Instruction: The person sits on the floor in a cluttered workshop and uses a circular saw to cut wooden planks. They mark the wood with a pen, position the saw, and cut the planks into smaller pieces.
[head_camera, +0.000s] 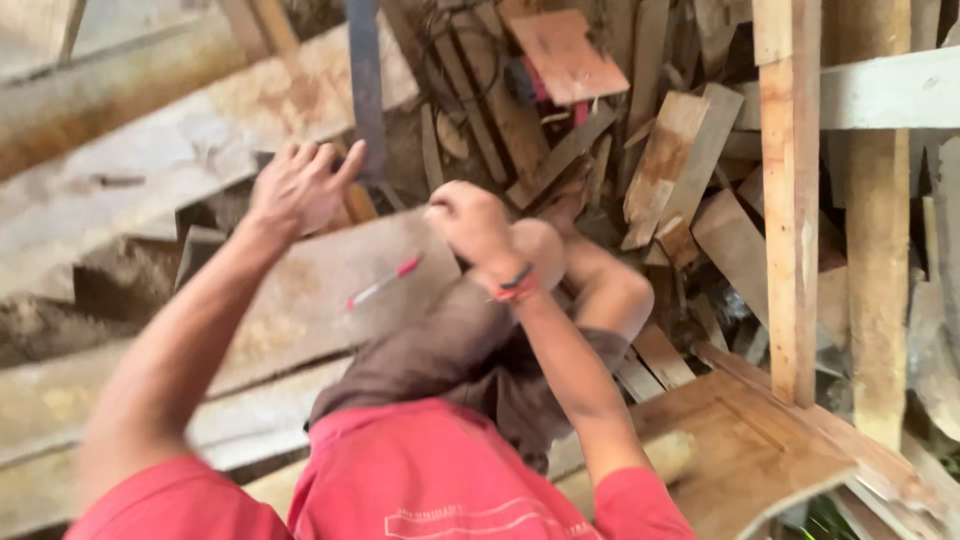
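My left hand is stretched out with its fingers apart, over the far edge of a wide pale plank. It is just left of a dark upright metal bar and holds nothing. My right hand is curled into a fist above my bent knee. A red and dark band circles its wrist, and I see nothing in the fist. A thin red and white pen lies on the plank between the two hands. The picture is blurred by motion.
Long worn planks run across the left side. A heap of wood offcuts fills the upper middle, with a reddish board on top. An upright timber post stands at the right, and a framed wooden panel lies at the lower right.
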